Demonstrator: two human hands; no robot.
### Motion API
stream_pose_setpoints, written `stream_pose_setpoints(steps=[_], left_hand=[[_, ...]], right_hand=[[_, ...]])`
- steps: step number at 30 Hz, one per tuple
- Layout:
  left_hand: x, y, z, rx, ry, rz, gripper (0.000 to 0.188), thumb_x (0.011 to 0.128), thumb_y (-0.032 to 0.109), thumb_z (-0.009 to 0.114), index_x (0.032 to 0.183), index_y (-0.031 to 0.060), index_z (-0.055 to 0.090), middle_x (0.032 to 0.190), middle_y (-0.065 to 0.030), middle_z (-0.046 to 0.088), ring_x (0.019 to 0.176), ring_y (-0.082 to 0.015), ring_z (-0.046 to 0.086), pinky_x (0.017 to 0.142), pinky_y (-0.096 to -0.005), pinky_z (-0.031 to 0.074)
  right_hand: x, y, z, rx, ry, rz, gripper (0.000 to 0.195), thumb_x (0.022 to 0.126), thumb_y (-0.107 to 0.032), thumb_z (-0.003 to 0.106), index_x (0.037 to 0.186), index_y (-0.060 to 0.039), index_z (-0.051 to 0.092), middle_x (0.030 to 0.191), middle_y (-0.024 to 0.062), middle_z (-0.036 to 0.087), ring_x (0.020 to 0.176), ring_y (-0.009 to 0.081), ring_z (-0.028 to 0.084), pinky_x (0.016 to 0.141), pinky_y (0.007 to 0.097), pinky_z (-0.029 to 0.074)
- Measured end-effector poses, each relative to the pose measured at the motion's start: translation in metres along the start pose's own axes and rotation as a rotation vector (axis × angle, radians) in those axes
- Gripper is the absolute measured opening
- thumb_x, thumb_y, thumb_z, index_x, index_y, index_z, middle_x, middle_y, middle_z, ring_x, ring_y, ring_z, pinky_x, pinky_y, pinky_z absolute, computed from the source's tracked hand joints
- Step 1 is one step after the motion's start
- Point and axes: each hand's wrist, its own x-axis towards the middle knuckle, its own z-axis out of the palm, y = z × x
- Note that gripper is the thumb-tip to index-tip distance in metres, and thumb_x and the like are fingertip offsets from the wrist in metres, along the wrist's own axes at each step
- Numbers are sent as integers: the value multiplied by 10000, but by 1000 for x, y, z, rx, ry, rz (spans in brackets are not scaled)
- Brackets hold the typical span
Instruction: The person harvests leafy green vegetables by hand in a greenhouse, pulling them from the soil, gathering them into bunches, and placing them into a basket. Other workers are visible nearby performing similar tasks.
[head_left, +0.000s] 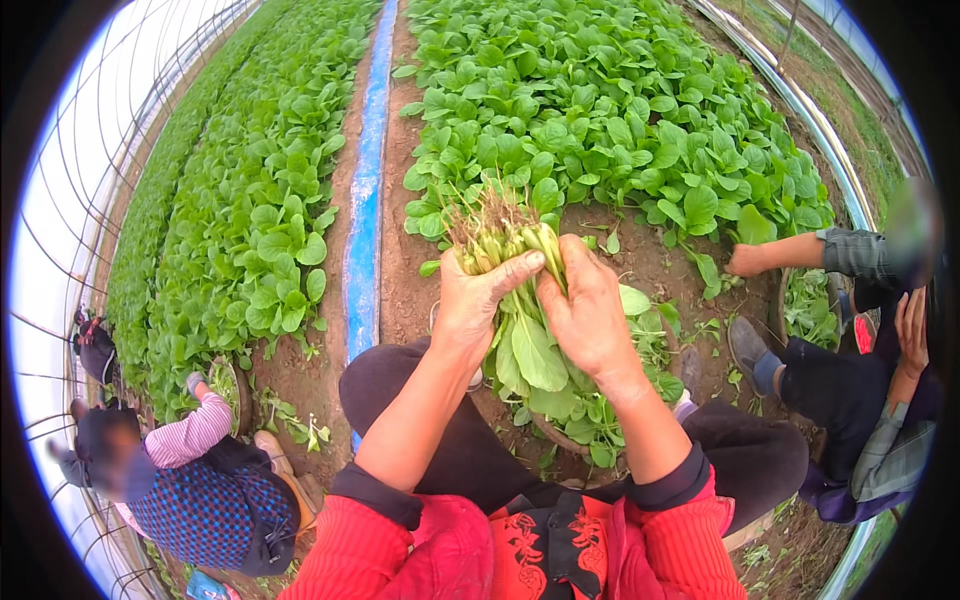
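Note:
A bunch of young leafy greens (538, 354) hangs upside down in front of me, with its thin brown roots (495, 214) pointing up and the leaves drooping below. My left hand (478, 300) is wrapped around the pale stems, thumb across them. At the bunch's right side, my right hand (589, 311) pinches some stems between thumb and fingers. Below, between my knees, is a round basket (561, 438) with loose greens in it, partly hidden by the bunch and my right forearm.
Dense beds of greens (600, 112) grow ahead and to the left (247, 217). A blue strip (367, 180) runs between them. At right, a co-worker's hand (745, 260) is by the plants, near another basket (782, 304). Another person (202, 495) sits at left beside a basket (244, 394).

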Motion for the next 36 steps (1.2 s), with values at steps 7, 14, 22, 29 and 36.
stream_pose_setpoints(steps=[7,14,22,29,36], left_hand=[[11,8,6,26,73,78,248,781,-64,740,1011,3,675,939,-54,714,812,-124,672,746,-255,546],[10,2,8,17,83,124,266,797,-61,719,1048,-4,656,974,-59,706,831,-135,674,763,-262,544],[4,4,13,-45,12,34,316,787,-74,722,1091,-13,656,1022,-81,709,893,-149,678,823,-279,544],[9,3,-2,-12,30,34,282,791,-43,739,1062,-4,673,1002,-78,712,878,-145,674,817,-275,539],[9,-1,3,67,162,31,348,772,-49,731,1106,1,650,1062,-89,698,928,-162,665,849,-301,532]], right_hand=[[-13,1,-3,-415,403,-424,460,861,-59,574,1297,66,498,1066,219,596,933,384,584,821,482,455],[-9,-11,6,-420,337,-380,453,886,-100,599,1315,23,523,924,161,608,786,328,613,688,418,495],[0,-12,9,-785,324,-301,525,856,-50,581,1357,57,468,936,163,614,766,299,604,665,390,496],[-15,-27,5,-1026,171,-333,591,859,-145,584,1368,110,425,1013,184,605,992,333,569,885,434,432],[-10,-4,10,-827,7,-316,681,855,-98,543,1421,164,271,964,219,619,879,323,605,808,410,468]])
